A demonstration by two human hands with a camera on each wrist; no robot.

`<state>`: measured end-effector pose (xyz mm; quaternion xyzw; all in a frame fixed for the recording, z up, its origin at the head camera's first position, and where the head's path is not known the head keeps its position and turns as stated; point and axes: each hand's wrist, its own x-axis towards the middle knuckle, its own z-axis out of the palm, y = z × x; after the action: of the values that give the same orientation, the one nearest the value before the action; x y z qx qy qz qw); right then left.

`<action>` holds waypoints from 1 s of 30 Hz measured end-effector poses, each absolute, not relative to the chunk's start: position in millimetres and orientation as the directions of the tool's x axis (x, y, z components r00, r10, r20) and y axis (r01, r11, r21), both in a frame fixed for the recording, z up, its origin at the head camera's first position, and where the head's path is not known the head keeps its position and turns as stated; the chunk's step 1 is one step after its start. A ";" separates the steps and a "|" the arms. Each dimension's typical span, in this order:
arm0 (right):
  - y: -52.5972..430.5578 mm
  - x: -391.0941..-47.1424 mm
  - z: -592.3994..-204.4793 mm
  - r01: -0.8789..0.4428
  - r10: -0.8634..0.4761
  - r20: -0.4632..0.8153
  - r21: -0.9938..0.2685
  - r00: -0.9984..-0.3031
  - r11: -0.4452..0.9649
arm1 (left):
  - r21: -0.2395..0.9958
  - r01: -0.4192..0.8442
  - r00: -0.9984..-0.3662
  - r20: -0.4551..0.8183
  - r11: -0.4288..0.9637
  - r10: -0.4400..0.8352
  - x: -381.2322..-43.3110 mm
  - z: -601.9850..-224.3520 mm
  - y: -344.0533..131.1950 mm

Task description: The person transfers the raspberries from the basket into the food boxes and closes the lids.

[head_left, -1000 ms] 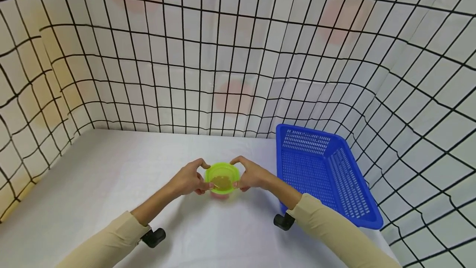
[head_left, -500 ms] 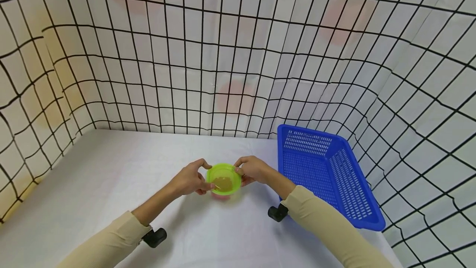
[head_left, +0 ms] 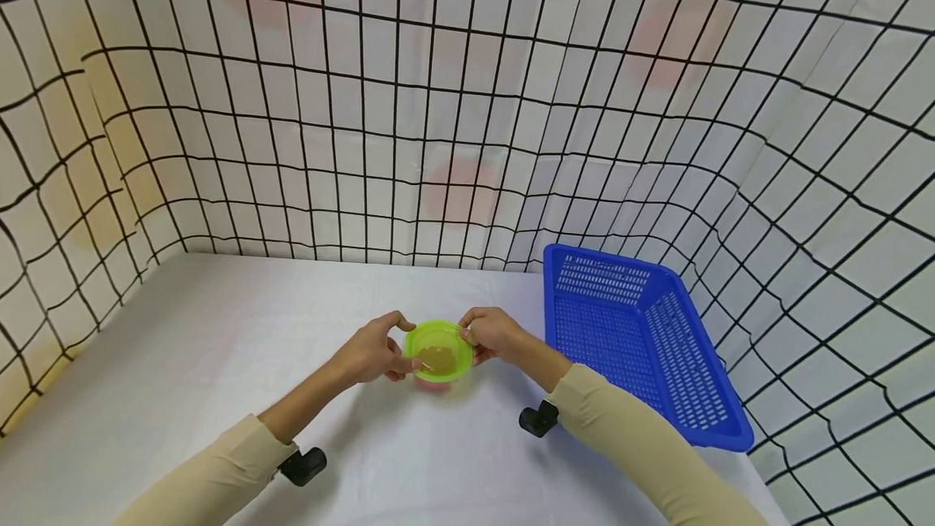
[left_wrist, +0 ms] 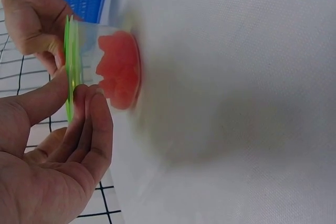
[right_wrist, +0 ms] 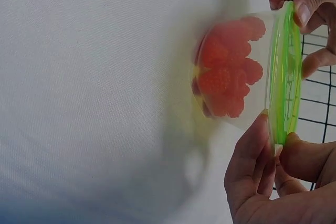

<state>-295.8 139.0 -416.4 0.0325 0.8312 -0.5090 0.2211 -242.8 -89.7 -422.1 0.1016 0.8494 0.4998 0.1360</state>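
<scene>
A round, clear plastic container [right_wrist: 262, 30] with a bright green lid [head_left: 438, 350] stands upright on the white table. Red raspberries [right_wrist: 226, 77] show through its wall, filling the lower part. My left hand [head_left: 376, 350] grips the left side of the lid's rim, its thumb on top and its fingers tucked below, as the left wrist view shows. On the opposite side, my right hand [head_left: 498, 335] pinches the lid's edge between thumb [right_wrist: 304, 158] and fingers. Part of the lid's underside and the container's rim is hidden behind the fingers.
A blue perforated basket [head_left: 657, 428] stands to the right, partly behind the right forearm. Black wire mesh [head_left: 394, 136] before pale cloth rises around the back and sides of the table [head_left: 241, 307]. Black wrist cameras [head_left: 303, 467] hang under both sleeves.
My right hand has drawn its thumb up from the lid's lower right to the upper right edge, and its forearm has swung slightly left. The left hand and container have stayed about in place.
</scene>
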 end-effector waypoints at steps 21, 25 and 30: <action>148.3 -288.7 -416.4 0.197 -0.197 -0.350 -0.819 -0.916 0.539 | 0.876 0.054 -0.941 -0.116 0.479 0.317 -244.6 -424.7 -89.6; 151.3 -284.3 -411.1 0.153 -0.261 -0.352 -0.810 -0.899 0.565 | 0.866 0.059 -0.943 -0.116 0.497 0.313 -243.7 -423.7 -89.0; 153.3 -279.6 -403.2 0.156 -0.336 -0.394 -0.816 -0.856 0.557 | 0.857 0.055 -0.946 -0.119 0.513 0.300 -243.6 -422.3 -89.5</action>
<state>-279.6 153.3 -403.2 -0.0533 0.8421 -0.4677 0.2633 -243.6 -89.5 -422.3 0.1032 0.8605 0.4825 0.1269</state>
